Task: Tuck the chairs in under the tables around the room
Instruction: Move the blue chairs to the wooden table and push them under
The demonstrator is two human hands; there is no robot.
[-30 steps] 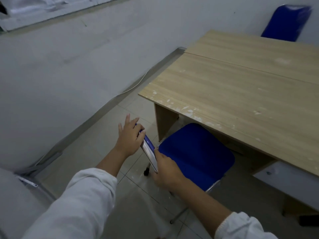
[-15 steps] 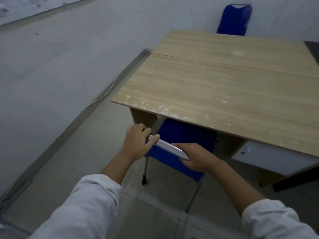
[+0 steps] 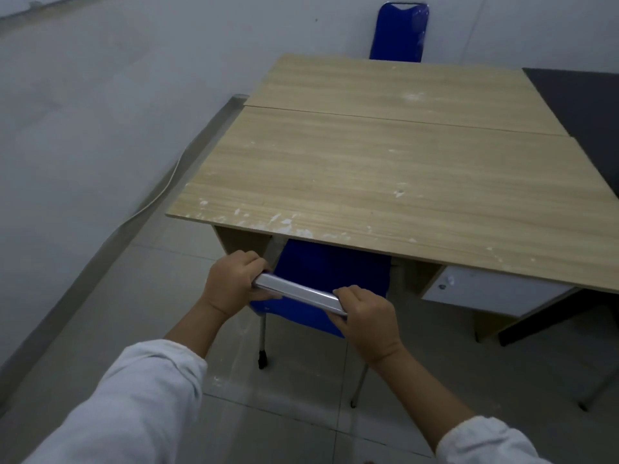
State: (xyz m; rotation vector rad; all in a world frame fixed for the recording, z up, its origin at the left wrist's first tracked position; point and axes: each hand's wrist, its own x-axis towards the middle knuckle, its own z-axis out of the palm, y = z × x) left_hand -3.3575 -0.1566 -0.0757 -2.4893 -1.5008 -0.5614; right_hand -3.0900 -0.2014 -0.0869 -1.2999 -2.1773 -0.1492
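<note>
Grey tiled floor (image 3: 117, 313) along the bottom of the frame, pale wall at left, dim light. White sleeves enter from the lower edge.

Lower centre: left hand (image 3: 231, 283) and right hand (image 3: 365, 311) each closed around the silvery top rail (image 3: 298, 294) of a blue chair (image 3: 328, 272), one grip at each end of the rail, fingers wrapped over it. Chair legs visible below, one with a black foot on the tiles.

Just beyond, centre of frame: chair seat already partly under the front edge of the wooden counter (image 3: 385, 182), set between the left side panel and the white drawer unit (image 3: 485, 289) at right. Backrest and rear of seat not yet under.

Judged step: mid-push, tucking this chair in. Next move calls for a straight push forward, kept square so the seat clears the panel and the drawer unit, until the backrest meets the counter edge; then let go.

Further up: second wooden top butted against the first. Top centre, against the wall: another blue chair (image 3: 400, 31), backrest showing above the far edge; how far tucked, cannot tell.
</note>
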